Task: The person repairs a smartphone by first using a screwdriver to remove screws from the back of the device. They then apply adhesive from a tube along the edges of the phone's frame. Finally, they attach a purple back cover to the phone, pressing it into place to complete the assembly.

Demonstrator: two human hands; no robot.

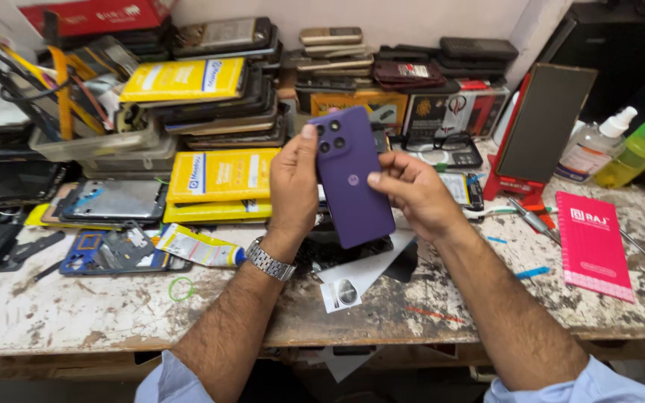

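— Above the scarred workbench point(76, 313), what have you got between your hands?

— A purple smartphone point(352, 179), back side toward me, camera cluster at the top, tilted a little. My left hand point(294, 183) grasps its left edge, thumb up near the lenses. My right hand point(412, 195) pinches the right edge, thumb tip pressing on the back panel.

— How does it feel to handle, would you say?

— Light and stiff, I judge: a thin flat slab that won't bend. The back looks smooth and matte, so probably slippery if I loosen up. Fragile too, with the glass on the hidden front and those lenses.

— So where do you hold it?

— By the long side edges, as now, fingers off the camera lenses. Both hands are closed on it, neither is free.

— What lies under it?

— Dark phone parts and a white sheet point(360, 276), just below. A yellow glue tube point(199, 248) lies to the left, a pink notebook point(593, 242) to the right, stacked phones point(225, 112) behind.
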